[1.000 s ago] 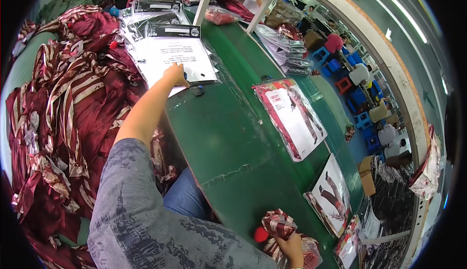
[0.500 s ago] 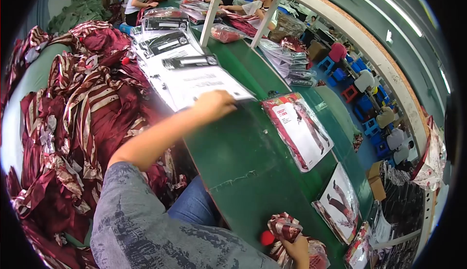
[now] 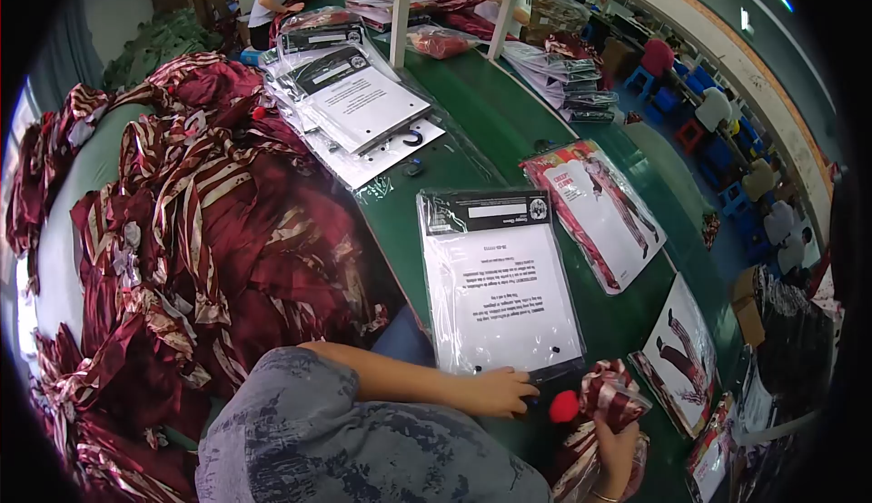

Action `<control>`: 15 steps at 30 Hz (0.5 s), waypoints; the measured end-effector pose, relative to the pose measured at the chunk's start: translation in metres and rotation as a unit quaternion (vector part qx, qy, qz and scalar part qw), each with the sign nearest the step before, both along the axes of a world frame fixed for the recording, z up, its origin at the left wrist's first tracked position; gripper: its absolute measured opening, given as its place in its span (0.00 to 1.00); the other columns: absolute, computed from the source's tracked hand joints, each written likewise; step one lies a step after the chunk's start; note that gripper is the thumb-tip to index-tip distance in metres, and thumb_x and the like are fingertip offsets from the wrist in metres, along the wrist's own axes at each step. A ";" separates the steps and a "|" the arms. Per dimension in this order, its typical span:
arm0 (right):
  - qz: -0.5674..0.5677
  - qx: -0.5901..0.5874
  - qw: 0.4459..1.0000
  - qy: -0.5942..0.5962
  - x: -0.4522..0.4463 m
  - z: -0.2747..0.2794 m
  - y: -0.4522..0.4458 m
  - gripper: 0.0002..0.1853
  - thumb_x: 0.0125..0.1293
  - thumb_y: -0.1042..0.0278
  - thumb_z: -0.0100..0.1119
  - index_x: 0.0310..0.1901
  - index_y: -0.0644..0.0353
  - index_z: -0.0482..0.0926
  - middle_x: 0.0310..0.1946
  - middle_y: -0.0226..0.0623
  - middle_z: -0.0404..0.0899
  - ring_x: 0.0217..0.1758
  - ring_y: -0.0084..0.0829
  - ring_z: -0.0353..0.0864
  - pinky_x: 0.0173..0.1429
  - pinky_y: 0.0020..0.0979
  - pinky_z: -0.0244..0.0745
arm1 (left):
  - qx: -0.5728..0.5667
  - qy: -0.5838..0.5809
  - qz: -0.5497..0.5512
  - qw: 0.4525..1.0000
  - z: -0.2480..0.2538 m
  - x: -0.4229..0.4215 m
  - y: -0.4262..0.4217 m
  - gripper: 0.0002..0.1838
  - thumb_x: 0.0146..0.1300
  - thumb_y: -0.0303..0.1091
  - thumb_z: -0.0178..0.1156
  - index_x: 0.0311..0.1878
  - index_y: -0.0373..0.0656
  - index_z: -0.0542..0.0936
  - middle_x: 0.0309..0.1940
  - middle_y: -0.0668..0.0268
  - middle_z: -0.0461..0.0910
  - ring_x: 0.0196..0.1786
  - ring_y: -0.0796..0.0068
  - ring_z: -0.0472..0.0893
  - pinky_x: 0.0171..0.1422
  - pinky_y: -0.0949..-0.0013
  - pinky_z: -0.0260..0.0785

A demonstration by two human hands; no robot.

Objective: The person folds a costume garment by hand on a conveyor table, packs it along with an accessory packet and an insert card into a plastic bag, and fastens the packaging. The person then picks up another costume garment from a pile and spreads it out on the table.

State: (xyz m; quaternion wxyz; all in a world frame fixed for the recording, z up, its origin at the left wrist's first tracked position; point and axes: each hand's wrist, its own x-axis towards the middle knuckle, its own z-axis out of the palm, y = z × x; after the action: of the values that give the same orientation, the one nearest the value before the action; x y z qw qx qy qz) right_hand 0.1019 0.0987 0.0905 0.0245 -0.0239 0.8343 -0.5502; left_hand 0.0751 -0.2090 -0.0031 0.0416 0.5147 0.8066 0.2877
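Note:
A clear plastic packaging bag point(image 3: 504, 294) with a black printed header and a white printed panel lies flat on the green table in front of me. My left hand point(image 3: 501, 392) is at its near edge, fingers bent and closed over the border. To the right, my right hand point(image 3: 618, 453) is wrapped round a folded maroon and cream striped garment point(image 3: 610, 392) in clear plastic. A red pom-pom point(image 3: 564, 406) sticks out on the garment's left side, between the two hands.
More bags point(image 3: 359, 108) are stacked at the table's far left. Packed costumes with picture cards point(image 3: 604, 208) lie along the right side. A heap of striped satin garments point(image 3: 236, 230) fills the left. Other people point(image 3: 270, 3) work at the far end, beyond white posts point(image 3: 401, 12).
My left hand has come from the stack toward me, bringing one bag down onto the table before me. My right hand still holds the striped garment.

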 end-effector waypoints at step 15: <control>-0.050 0.054 0.996 0.058 -0.022 -0.029 -0.077 0.26 0.60 0.66 0.73 0.56 0.72 0.76 0.52 0.51 0.84 0.56 0.39 0.85 0.61 0.40 0.77 | -0.003 -0.076 0.228 0.971 0.007 0.013 0.007 0.19 0.62 0.37 0.57 0.56 0.49 0.82 0.45 0.54 0.81 0.55 0.49 0.78 0.62 0.44 0.69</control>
State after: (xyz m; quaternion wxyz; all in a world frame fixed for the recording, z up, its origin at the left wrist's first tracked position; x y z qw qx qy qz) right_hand 0.0802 0.0213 0.0618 -0.0499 -0.0124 0.8629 -0.5027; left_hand 0.0883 -0.2018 0.0037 0.0374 0.2936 0.8980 0.3255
